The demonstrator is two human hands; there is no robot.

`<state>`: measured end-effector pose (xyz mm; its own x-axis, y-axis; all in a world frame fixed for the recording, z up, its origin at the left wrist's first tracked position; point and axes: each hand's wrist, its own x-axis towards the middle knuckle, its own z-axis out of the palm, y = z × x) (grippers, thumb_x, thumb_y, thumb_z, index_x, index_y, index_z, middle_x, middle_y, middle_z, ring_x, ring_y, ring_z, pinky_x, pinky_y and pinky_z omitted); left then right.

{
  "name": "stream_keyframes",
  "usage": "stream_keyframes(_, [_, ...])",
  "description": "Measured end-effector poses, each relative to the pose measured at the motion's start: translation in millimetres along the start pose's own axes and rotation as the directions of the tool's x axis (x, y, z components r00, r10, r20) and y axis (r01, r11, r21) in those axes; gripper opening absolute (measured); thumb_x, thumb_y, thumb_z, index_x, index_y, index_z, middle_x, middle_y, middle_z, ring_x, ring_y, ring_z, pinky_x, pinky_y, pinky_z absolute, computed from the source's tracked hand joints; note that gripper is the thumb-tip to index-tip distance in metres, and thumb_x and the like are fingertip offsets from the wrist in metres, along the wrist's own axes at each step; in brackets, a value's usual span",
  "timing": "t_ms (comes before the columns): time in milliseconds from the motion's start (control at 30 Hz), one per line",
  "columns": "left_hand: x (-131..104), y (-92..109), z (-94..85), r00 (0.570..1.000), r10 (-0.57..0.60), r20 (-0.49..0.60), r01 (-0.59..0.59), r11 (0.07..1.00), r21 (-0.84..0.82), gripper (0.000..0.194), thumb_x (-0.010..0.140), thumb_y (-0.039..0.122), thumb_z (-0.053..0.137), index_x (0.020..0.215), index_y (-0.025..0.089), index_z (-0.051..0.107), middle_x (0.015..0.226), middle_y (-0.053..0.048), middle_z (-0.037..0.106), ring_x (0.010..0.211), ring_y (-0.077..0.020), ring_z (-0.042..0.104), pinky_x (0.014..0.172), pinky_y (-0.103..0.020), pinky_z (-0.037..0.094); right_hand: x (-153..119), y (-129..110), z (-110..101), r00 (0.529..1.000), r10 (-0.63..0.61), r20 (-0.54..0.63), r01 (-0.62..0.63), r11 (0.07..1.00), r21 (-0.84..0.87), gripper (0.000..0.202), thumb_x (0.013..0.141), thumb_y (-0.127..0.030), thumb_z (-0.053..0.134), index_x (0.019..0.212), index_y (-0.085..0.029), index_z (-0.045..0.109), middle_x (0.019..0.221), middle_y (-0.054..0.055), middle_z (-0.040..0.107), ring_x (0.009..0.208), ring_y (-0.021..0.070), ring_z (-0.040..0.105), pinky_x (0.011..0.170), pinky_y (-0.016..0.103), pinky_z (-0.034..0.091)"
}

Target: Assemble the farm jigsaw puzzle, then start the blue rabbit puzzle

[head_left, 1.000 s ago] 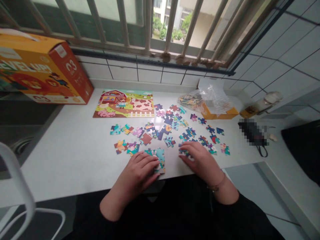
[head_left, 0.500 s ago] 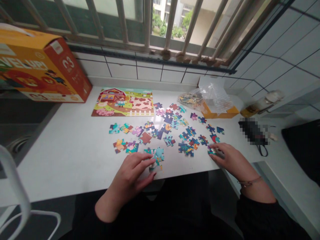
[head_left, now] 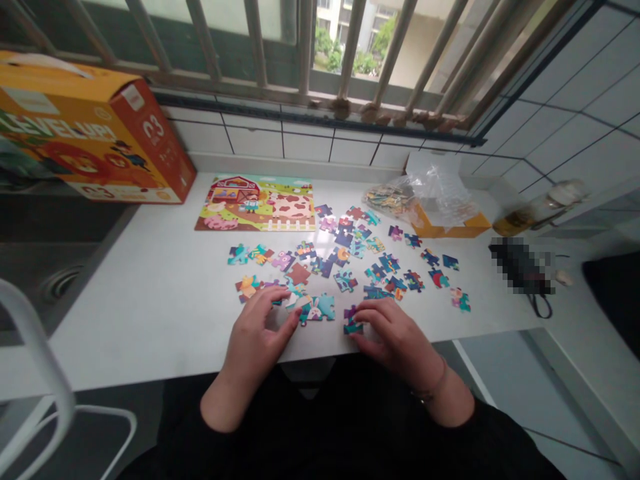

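Observation:
Many jigsaw pieces lie loose on the white counter. My right hand pinches a purple and teal puzzle piece near the counter's front edge. To its left lie teal pieces with a white rabbit. My left hand rests beside them, thumb and fingers apart, its fingertips over a teal piece; whether it grips anything there is hard to see. Dark blue pieces sit just above my right hand, and an orange piece is above my left hand.
An assembled farm puzzle lies at the back. An orange box stands at the back left, beside a sink. At the back right are a yellow tray with plastic bags, a bottle and a blurred dark object.
My right hand has moved left with a piece, closer to the rabbit pieces. My left hand has shifted slightly up and left, and the rabbit pieces sit differently. The whole view has shifted a little.

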<state>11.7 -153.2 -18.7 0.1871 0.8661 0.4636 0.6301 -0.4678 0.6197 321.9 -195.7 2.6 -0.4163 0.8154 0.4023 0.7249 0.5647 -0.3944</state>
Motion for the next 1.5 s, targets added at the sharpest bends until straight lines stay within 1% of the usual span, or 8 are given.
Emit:
stream_keyframes(167, [-0.5, -0.7, 3.0, 0.999, 0.024, 0.031, -0.024, 1.000, -0.007, 0.023, 0.108, 0.037, 0.075, 0.126, 0.025, 0.069, 0.126, -0.009, 0.079, 0.121, -0.0291, 0.076, 0.110, -0.050, 0.064, 17.6, -32.0, 24.9, 0.990, -0.116, 0.078, 0.113, 0.993, 0.045, 0.019, 0.105, -0.024, 0.075, 0.123, -0.022, 0.068, 0.118, 0.011, 0.080, 0.104, 0.0274, 0.074, 0.094, 0.045, 0.063])
stream_keyframes(600, [-0.3, -0.8, 4.7, 0.994, 0.071, 0.086, -0.073, 0.997, 0.013, 0.022, 0.106, 0.033, 0.078, 0.124, 0.024, 0.070, 0.126, -0.009, 0.082, 0.120, -0.0301, 0.079, 0.106, -0.051, 0.062, 11.0, -29.2, 37.2, 0.985, -0.166, 0.039, 0.168, 0.984, -0.058, 0.021, 0.110, -0.028, 0.071, 0.130, -0.021, 0.071, 0.122, 0.011, 0.084, 0.098, 0.0258, 0.076, 0.089, 0.045, 0.063])
stream_keyframes(700, [-0.4, 0.9, 2.2, 0.990, 0.107, 0.090, -0.106, 0.994, -0.016, 0.021, 0.107, 0.032, 0.077, 0.126, 0.024, 0.070, 0.127, -0.009, 0.082, 0.120, -0.0298, 0.078, 0.105, -0.050, 0.061, 9.5, -27.4, 35.0, 0.989, -0.147, 0.023, 0.148, 0.989, -0.024, 0.024, 0.109, -0.027, 0.072, 0.133, -0.021, 0.070, 0.123, 0.011, 0.084, 0.101, 0.0270, 0.077, 0.090, 0.047, 0.064])
stream_keyframes(800, [-1.4, 2.8, 0.5, 0.978, 0.172, 0.117, -0.164, 0.984, -0.069, 0.025, 0.106, 0.032, 0.078, 0.129, 0.025, 0.070, 0.130, -0.009, 0.082, 0.121, -0.0291, 0.078, 0.105, -0.048, 0.060, 6.2, -24.2, 27.7, 0.996, -0.069, -0.063, 0.072, 0.996, 0.043, 0.032, 0.108, -0.027, 0.075, 0.139, -0.024, 0.068, 0.133, 0.014, 0.080, 0.117, 0.0291, 0.077, 0.100, 0.049, 0.065])
stream_keyframes(933, [-2.5, 10.2, 3.1, 0.921, 0.326, 0.215, -0.305, 0.944, -0.125, 0.033, 0.107, 0.031, 0.080, 0.137, 0.026, 0.068, 0.134, -0.009, 0.082, 0.122, -0.0279, 0.077, 0.109, -0.048, 0.056, 3.8, -18.9, 17.0, 0.997, -0.038, -0.072, 0.046, 0.993, 0.110, 0.045, 0.105, -0.033, 0.082, 0.146, -0.026, 0.064, 0.149, 0.017, 0.074, 0.134, 0.0315, 0.074, 0.111, 0.052, 0.064])
stream_keyframes(1133, [-3.3, 22.7, 14.7, 0.873, 0.420, 0.249, -0.399, 0.908, -0.131, 0.029, 0.109, 0.028, 0.076, 0.137, 0.025, 0.067, 0.136, -0.006, 0.083, 0.125, -0.0246, 0.077, 0.117, -0.047, 0.049, -1.7, -9.5, 16.7, 0.996, -0.092, -0.013, 0.093, 0.989, 0.119, 0.027, 0.109, -0.031, 0.077, 0.133, -0.025, 0.067, 0.129, 0.011, 0.082, 0.115, 0.0261, 0.079, 0.104, 0.048, 0.064])
stream_keyframes(1300, [-4.2, 22.7, 16.9, 0.861, 0.414, 0.296, -0.410, 0.909, -0.077, 0.044, 0.106, 0.040, 0.081, 0.143, 0.023, 0.066, 0.139, -0.009, 0.081, 0.130, -0.0297, 0.074, 0.122, -0.052, 0.047, -11.1, -1.0, 13.0, 0.996, -0.092, 0.019, 0.090, 0.993, 0.073, 0.036, 0.108, -0.030, 0.078, 0.141, -0.024, 0.066, 0.129, 0.012, 0.082, 0.113, 0.0274, 0.078, 0.101, 0.048, 0.065])
stream_keyframes(1500, [-3.4, 23.8, 17.9, 0.840, 0.388, 0.379, -0.409, 0.912, -0.025, 0.022, 0.105, 0.035, 0.079, 0.123, 0.025, 0.074, 0.134, -0.008, 0.081, 0.124, -0.0322, 0.074, 0.117, -0.056, 0.050, -14.0, 1.8, 9.4, 0.992, -0.098, 0.081, 0.098, 0.995, 0.007, 0.033, 0.106, -0.023, 0.075, 0.139, -0.027, 0.071, 0.129, 0.011, 0.080, 0.113, 0.0279, 0.075, 0.098, 0.048, 0.066])
